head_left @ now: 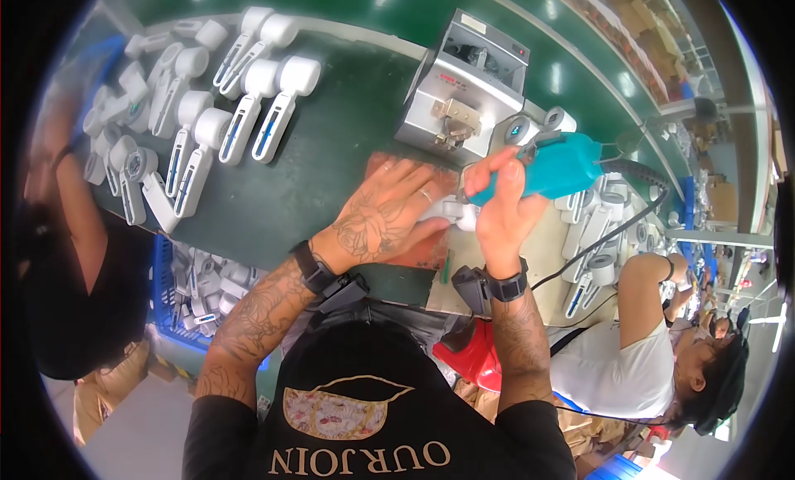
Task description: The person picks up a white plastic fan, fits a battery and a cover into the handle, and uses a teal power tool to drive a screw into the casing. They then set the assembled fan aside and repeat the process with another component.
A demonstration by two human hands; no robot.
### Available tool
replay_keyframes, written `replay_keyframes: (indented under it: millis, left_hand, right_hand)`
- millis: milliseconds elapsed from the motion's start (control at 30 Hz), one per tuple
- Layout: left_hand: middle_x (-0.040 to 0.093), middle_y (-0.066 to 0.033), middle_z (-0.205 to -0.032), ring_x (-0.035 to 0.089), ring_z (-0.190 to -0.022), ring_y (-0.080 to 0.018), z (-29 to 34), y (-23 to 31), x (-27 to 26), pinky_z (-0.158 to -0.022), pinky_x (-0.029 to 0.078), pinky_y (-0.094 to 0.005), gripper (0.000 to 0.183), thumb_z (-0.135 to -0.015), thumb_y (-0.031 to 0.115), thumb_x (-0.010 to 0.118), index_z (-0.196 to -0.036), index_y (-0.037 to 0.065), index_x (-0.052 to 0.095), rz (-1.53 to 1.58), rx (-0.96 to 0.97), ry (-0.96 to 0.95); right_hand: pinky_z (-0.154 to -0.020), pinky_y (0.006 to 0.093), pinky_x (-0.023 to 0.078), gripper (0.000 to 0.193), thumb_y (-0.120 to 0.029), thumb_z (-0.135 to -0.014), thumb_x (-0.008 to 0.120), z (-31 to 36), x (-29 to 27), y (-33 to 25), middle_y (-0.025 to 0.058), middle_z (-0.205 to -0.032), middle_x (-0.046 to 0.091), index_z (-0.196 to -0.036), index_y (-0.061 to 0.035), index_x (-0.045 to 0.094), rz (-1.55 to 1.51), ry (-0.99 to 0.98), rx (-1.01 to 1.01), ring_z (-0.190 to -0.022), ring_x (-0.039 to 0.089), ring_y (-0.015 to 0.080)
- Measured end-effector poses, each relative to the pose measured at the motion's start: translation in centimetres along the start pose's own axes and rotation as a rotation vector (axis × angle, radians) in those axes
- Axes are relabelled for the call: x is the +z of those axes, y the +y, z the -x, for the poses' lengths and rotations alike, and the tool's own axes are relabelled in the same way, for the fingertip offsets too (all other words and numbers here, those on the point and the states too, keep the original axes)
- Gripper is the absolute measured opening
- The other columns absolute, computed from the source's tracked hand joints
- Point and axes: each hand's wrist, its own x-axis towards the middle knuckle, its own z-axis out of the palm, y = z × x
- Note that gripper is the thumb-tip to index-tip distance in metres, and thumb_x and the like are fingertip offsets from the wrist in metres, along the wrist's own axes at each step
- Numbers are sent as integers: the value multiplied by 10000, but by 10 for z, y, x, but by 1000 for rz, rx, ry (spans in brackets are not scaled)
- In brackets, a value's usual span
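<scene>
My right hand (507, 211) is wrapped round a teal electric screwdriver (551, 169), its black coiled cord trailing off to the right. The screwdriver's tip is hidden behind my fingers. On a reddish-brown mat (424, 254), my left hand (383, 215) presses down on a white plastic device part (460, 215), which shows only in pieces between my two hands. Just beyond them stands a grey metal screw feeder (464, 99) with a small bracket at its front.
Several white handheld devices with round heads (281, 107) lie on the green table (331, 91) at the left. More devices (596, 215) lie at the right. A blue crate (186, 335) of white parts stands below left. One co-worker (74, 256) is at the left, another (638, 347) at the right.
</scene>
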Motion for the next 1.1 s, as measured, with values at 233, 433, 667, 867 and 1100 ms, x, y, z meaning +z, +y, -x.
replay_keyframes:
  millis: [233,433,667,867,1100]
  left_hand:
    - [588,-116,-1169,553,-1077,-347,1,1,-3,-950,458,-453,431,-886,320,696,-1232,75,616,83,-27,27]
    - [579,-137,-1125,532,-1070,-318,4,0,-2,-949,433,-427,479,-889,315,667,-1283,57,577,63,-6,41]
    - [583,-129,-1093,538,-1038,-312,2,2,-6,-922,436,-428,423,-894,255,628,-1264,54,593,42,1,32]
    - [589,-113,-1090,542,-1011,-304,2,-4,1,-902,438,-432,396,-911,235,610,-1273,76,598,65,13,54]
    - [591,-105,-1128,542,-1028,-300,1,-1,-1,-916,436,-429,439,-898,234,643,-1306,85,582,84,-8,16]
  right_hand:
    - [-595,317,462,334,-309,-1051,517,-27,15,-23,62,-707,565,-1032,21,562,160,34,-7,-645,574,170]
    - [-592,290,457,281,-273,-1044,540,-63,35,5,59,-714,580,-1032,7,558,104,54,-207,-647,578,158]
    - [-584,305,471,268,-264,-1041,541,-57,30,2,62,-683,564,-997,0,557,130,-13,-132,-620,576,168]
    - [-598,331,461,423,-398,-1020,567,1,6,-35,74,-695,541,-1050,24,549,26,53,-6,-621,542,186]
    - [-606,342,454,470,-426,-1010,577,22,-4,-32,87,-702,545,-1089,34,522,47,28,31,-630,532,190]
